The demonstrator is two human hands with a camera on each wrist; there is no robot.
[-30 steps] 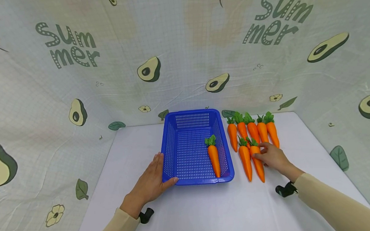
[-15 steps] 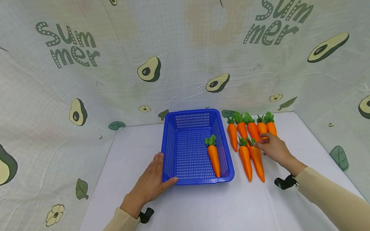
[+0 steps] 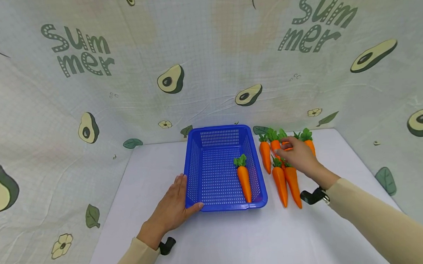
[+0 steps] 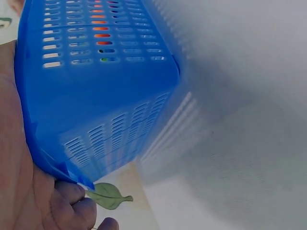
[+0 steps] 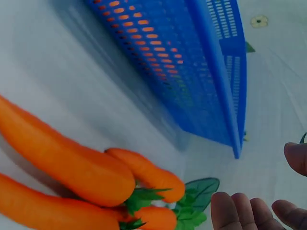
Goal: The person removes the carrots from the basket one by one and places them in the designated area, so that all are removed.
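Observation:
A blue plastic basket point(image 3: 231, 207) stands mid-table in the head view, with one orange carrot point(image 3: 244, 183) lying inside at its right. Against the basket's left side rests my left hand point(image 3: 170, 205), fingers straight along the rim and thumb over the near corner. My right hand point(image 3: 297, 154) is over the carrots to the right of the basket, partly hiding those in the back row. Nothing shows between its thumb and fingers in the right wrist view. Two carrots lie in front, a left one point(image 3: 279, 184) and a right one point(image 3: 293, 185); behind them is a row of several leafy-topped carrots point(image 3: 265, 155).
A white table point(image 3: 215, 240) carries everything. Printed cloth point(image 3: 209, 62) with avocados and lettering rises behind it and on both sides. Each wrist wears a small black camera, such as the right one point(image 3: 311, 196).
My right hand has moved away from the front right carrot, up and to the left over the back row. My left hand, the basket and the carrots appear to stay where they were.

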